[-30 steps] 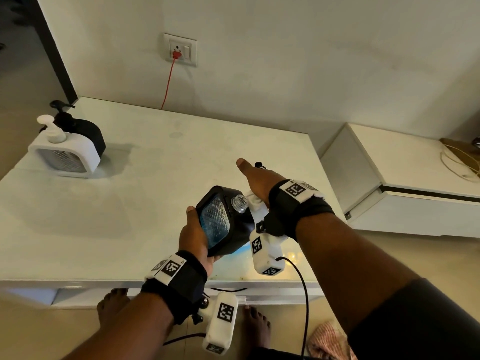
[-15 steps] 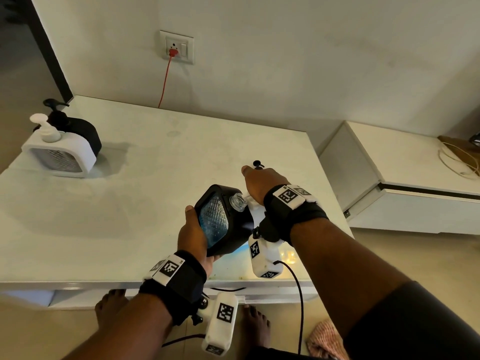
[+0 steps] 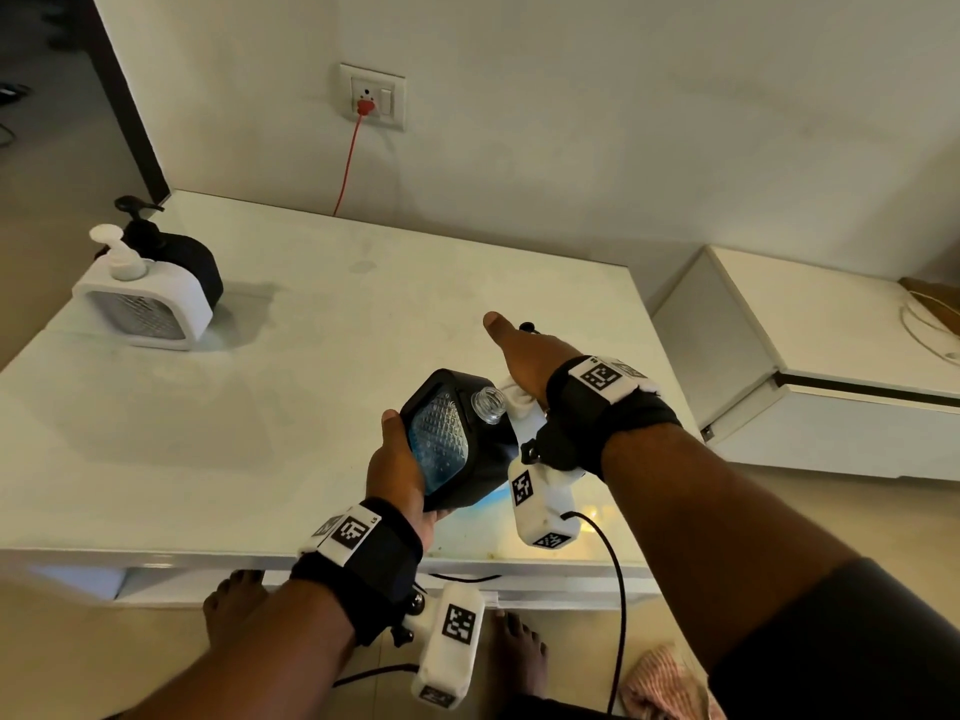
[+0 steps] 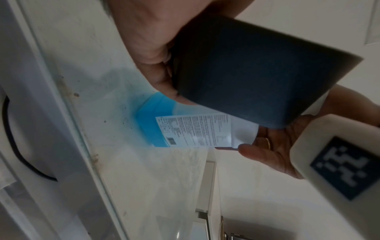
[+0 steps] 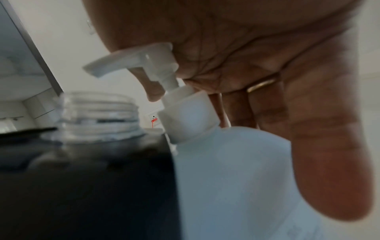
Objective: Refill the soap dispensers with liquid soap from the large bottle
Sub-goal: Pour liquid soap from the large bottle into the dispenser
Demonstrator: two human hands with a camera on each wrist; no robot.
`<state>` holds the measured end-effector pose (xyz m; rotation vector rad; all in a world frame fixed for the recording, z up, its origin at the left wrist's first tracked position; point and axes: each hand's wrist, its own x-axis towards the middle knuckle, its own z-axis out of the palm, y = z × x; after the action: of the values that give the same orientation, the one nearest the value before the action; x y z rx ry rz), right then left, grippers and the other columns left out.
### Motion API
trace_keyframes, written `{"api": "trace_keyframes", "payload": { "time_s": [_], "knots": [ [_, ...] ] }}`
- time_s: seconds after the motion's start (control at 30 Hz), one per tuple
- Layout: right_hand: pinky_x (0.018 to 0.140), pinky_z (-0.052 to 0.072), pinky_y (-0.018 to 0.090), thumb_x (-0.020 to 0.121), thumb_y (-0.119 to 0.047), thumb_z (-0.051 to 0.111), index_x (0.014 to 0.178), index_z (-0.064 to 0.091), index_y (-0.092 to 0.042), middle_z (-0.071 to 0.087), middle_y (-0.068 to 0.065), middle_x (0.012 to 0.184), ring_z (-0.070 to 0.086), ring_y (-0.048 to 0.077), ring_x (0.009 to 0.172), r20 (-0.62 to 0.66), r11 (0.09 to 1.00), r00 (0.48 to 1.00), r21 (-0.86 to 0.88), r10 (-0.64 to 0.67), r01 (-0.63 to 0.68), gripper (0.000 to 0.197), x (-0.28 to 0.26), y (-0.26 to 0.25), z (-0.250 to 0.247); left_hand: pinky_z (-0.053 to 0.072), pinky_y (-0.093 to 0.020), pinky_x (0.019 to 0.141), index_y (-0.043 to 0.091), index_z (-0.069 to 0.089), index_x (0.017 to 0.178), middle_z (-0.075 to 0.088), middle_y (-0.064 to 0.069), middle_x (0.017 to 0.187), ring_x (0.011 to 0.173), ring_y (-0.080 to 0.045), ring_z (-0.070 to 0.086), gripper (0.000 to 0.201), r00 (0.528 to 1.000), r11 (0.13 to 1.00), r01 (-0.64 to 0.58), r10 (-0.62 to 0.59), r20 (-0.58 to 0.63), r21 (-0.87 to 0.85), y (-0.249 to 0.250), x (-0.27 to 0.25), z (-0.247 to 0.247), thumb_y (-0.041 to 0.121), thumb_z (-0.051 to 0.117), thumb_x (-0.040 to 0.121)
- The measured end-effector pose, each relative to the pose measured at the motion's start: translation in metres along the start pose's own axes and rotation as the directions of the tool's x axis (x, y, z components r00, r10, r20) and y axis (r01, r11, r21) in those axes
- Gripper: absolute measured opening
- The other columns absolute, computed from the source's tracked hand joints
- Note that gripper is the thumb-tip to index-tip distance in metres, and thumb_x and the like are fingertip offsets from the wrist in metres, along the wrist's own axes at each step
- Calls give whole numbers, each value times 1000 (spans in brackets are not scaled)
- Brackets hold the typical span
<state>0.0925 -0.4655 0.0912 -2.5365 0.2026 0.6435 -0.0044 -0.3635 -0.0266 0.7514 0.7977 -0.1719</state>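
Observation:
My left hand point(image 3: 397, 454) grips a black soap dispenser point(image 3: 452, 444) and holds it tilted over the table's near edge. The dispenser's clear threaded neck point(image 3: 489, 405) is open, and blue liquid shows through its patterned window. Right behind it stands the large bottle point(image 4: 195, 129), white with blue soap and a printed label. My right hand point(image 3: 524, 356) sits over the bottle's white pump point(image 5: 160, 68), palm on the head, fingers curled behind the stem and thumb stretched out. The right wrist view shows the open neck point(image 5: 98, 116) right beside the pump collar.
A white dispenser point(image 3: 150, 304) and a second black one point(image 3: 182, 262) stand at the far left of the white table point(image 3: 260, 407). A small black pump part point(image 3: 528, 327) lies beyond my right hand. A low white cabinet point(image 3: 805, 356) flanks the table's right side. A red cable point(image 3: 348, 163) hangs from the wall socket.
My right hand has turned slightly on the pump head, and its thumb sticks out further than half a second ago. The left hand still holds the black dispenser tilted in the same spot.

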Motion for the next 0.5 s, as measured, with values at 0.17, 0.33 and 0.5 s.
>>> {"api": "trace_keyframes", "payload": {
  "time_s": [0.17,0.33,0.5],
  "knots": [
    [89,42,37,90,-78,23,100,62,-10,66,15,116,60,28,96,-31,1000,999,-1,22,-22,80,14,6,6,56,-54,98,29,62,103,68,-15,120,110,-36,67,44,1000,1000,3,-3,8,3,0,1,-1,62,33,106],
    [96,36,37,95,-69,27,136,53,-13,54,13,138,53,33,121,-100,998,995,-46,28,-33,74,19,10,11,58,-51,93,28,64,106,69,-14,122,111,-36,67,47,1000,1000,9,-9,3,1,0,2,-1,64,34,105],
    [91,37,38,99,-51,27,141,48,-17,53,14,138,51,36,121,-114,998,993,-63,9,-16,58,21,12,13,60,-46,85,27,65,119,70,-13,123,110,-35,68,52,1000,1000,1,-1,6,18,0,2,1,65,33,105]
  ]
}}
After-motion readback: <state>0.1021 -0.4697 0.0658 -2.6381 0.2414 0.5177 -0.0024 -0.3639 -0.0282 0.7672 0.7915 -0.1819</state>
